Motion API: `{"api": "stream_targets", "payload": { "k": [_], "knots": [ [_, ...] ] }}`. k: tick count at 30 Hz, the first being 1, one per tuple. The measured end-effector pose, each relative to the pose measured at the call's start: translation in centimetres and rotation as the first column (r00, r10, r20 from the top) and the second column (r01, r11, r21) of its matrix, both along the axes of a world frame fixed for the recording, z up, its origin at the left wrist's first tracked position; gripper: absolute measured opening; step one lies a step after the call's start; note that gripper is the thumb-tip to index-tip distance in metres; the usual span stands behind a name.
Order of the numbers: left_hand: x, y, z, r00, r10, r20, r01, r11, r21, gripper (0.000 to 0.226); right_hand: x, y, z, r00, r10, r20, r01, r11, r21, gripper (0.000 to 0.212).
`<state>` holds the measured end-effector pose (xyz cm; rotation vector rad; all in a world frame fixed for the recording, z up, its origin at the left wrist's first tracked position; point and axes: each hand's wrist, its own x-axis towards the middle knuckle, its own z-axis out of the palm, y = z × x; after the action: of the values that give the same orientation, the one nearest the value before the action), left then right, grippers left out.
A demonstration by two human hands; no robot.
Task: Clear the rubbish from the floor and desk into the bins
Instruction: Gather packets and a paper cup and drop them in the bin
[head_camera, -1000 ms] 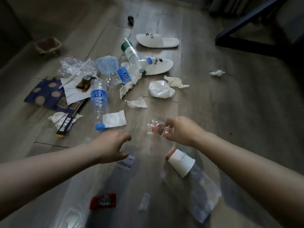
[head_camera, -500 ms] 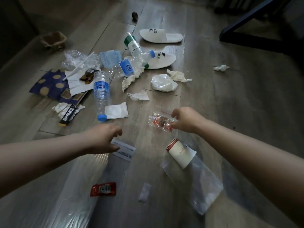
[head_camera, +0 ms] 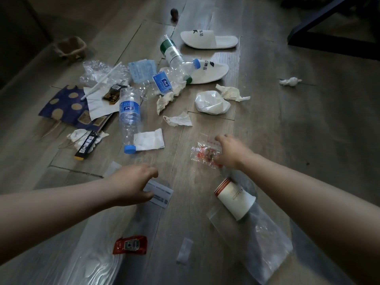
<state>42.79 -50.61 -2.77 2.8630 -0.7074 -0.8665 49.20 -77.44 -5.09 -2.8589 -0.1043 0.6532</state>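
Note:
Rubbish lies scattered over the wooden floor. My left hand [head_camera: 131, 185] hovers with spread, loosely curled fingers over the left end of a white paper slip [head_camera: 161, 194], and its thumb touches the slip's edge. My right hand [head_camera: 230, 151] pinches the right edge of a clear wrapper with red print [head_camera: 202, 155], which lies on the floor. Just below that hand, a white paper cup with a red rim [head_camera: 235, 199] lies on its side on a clear plastic bag [head_camera: 265, 241]. No bin is in view.
Several plastic bottles [head_camera: 129, 118], crumpled tissues [head_camera: 177, 120], a white plastic wad [head_camera: 211, 102], a dotted blue paper bag [head_camera: 65, 105] and two white slippers [head_camera: 209, 40] lie further out. A red sauce packet [head_camera: 130, 244] lies near me. Dark furniture legs [head_camera: 320, 21] stand far right.
My left hand came down from above the paper slip onto its left end. My right hand stayed at the clear wrapper. The view shifted slightly forward.

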Motion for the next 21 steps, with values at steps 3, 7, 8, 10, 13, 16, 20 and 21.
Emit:
{"api": "stream_targets", "payload": {
  "k": [3, 7, 8, 10, 13, 16, 20, 21],
  "knots": [
    [0.2, -0.1, -0.4, 1.0, 0.012, 0.011, -0.012, 1.0, -0.018, 0.048, 0.4, -0.2, -1.2, 0.999, 0.001, 0.032, -0.001, 1.0, -0.009, 0.062],
    [-0.1, -0.4, -0.8, 0.999, 0.025, -0.026, -0.026, 0.999, -0.037, 0.048, 0.4, -0.6, -1.3, 0.988, -0.088, 0.128, 0.085, 0.996, 0.024, 0.026],
    [-0.2, -0.4, -0.9, 0.999, 0.028, -0.035, -0.029, 0.999, -0.042, 0.047, 0.4, -0.7, -1.3, 0.983, -0.107, 0.148, 0.102, 0.994, 0.04, 0.023],
    [-0.4, -0.3, -1.1, 0.999, 0.032, -0.04, -0.034, 0.998, -0.055, 0.045, 0.2, -0.9, -1.1, 0.974, -0.129, 0.188, 0.112, 0.989, 0.097, 0.025],
    [-0.4, -0.3, -1.1, 0.998, 0.04, -0.047, -0.044, 0.997, -0.07, 0.043, -0.3, -1.3, -0.4, 0.959, -0.124, 0.254, 0.074, 0.977, 0.199, 0.027],
    [-0.5, -0.2, -0.8, 0.997, 0.058, -0.045, -0.061, 0.996, -0.072, 0.047, -1.4, -1.5, 1.1, 0.918, -0.199, 0.344, 0.081, 0.941, 0.329, 0.021],
    [-0.9, -0.2, -0.4, 0.997, 0.063, -0.037, -0.066, 0.995, -0.078, 0.047, -4.0, -1.8, 3.2, 0.873, -0.418, 0.249, 0.229, 0.805, 0.548, 0.018],
    [-1.0, -0.3, -0.3, 0.998, 0.059, -0.035, -0.061, 0.995, -0.076, 0.047, -4.8, -2.0, 3.6, 0.874, -0.439, 0.209, 0.253, 0.777, 0.576, 0.019]
  ]
}}
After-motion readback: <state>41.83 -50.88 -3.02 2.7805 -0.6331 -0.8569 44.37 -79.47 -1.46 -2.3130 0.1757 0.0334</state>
